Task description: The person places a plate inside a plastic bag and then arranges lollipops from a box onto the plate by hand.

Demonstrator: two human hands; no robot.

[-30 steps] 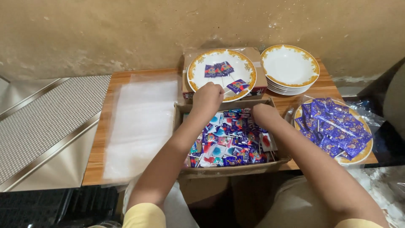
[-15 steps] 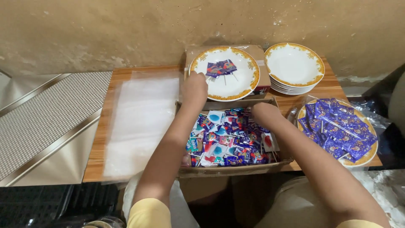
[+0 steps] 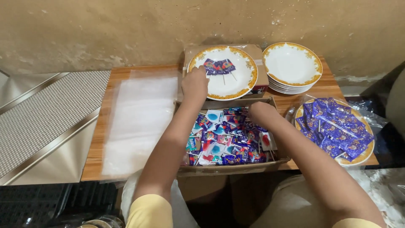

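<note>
While our fingers face away from the camera, we cannot tell how far either hand is open or whether it grips anything. Our right hand (image 3: 261, 114) is sunk knuckles-up into the cardboard box (image 3: 236, 168), its fingertips buried among the wrapped lollipops (image 3: 230, 137), so any sweet it may hold is hidden. Our lap and both forearms cover the near edge of the box and part of the wooden table (image 3: 114, 76).

Our left hand (image 3: 195, 83) reaches to twelve o'clock of the box and rests at the nine o'clock rim of the gold-rimmed plate (image 3: 223, 72). A few purple-wrapped lollipops (image 3: 219, 66) lie on that plate, at about two o'clock from the hand's fingertips, just beside them with their sticks pointing toward us; we cannot make out whether the fingers touch them.

At nine o'clock of the box, clear plastic sheets (image 3: 139, 118) lie flat on the table. At three o'clock a plate of purple packets (image 3: 333, 131) sits under clear wrap. Farthest, at one o'clock, a stack of empty plates (image 3: 292, 65) stands against the wall.
</note>
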